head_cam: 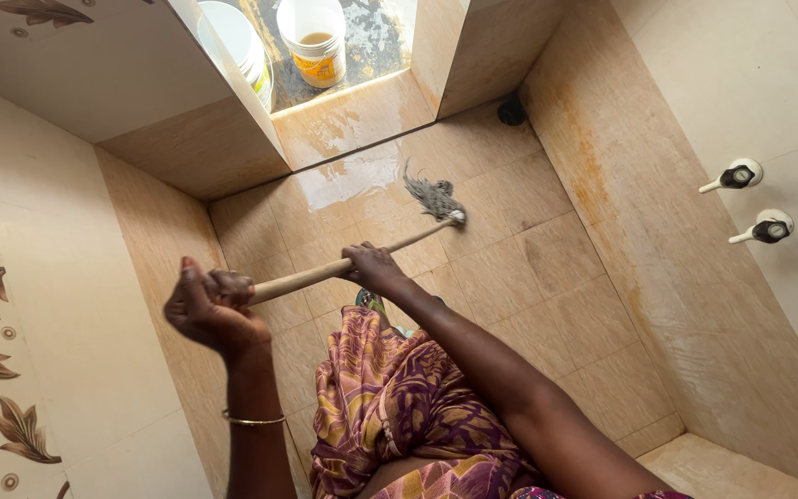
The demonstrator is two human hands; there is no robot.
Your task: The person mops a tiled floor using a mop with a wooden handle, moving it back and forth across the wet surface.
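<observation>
- Two hands on one mop: left hand (214,310) clenched round the top end of the wooden handle (325,270), right hand (373,268) gripping it further down, approx. mid-shaft.
- Handle is pale, round wood, slanting up and to the right from left hand to the mop head (434,197).
- Mop head: grey, stringy, frayed strands, spread flat on the floor (547,277); small white cap where it meets the handle.
- Floor is beige/tan square tile w/ dark grout lines; wet sheen near the doorway step (353,115), just beyond the mop head.
- Thin gold bangle (253,420) on left wrist; purple-and-gold patterned garment (399,407) below the hands.
- Edges: tiled walls close in on both sides, so the space is narrow. Left wall (39,305) has leaf-pattern tiles; right wall (695,240) is stained orange-brown along its lower part.
- Two white tap knobs (755,199) stick out of the right wall, well apart from the mop.
- Small dark round drain (512,111) at the far right corner of the floor.
- Beyond the step: white bucket (314,39) w/ yellow label, plus a second white tub (237,42) beside it.
- Open floor lies right of and behind the mop head; raised ledge (722,467) at the near right corner.
</observation>
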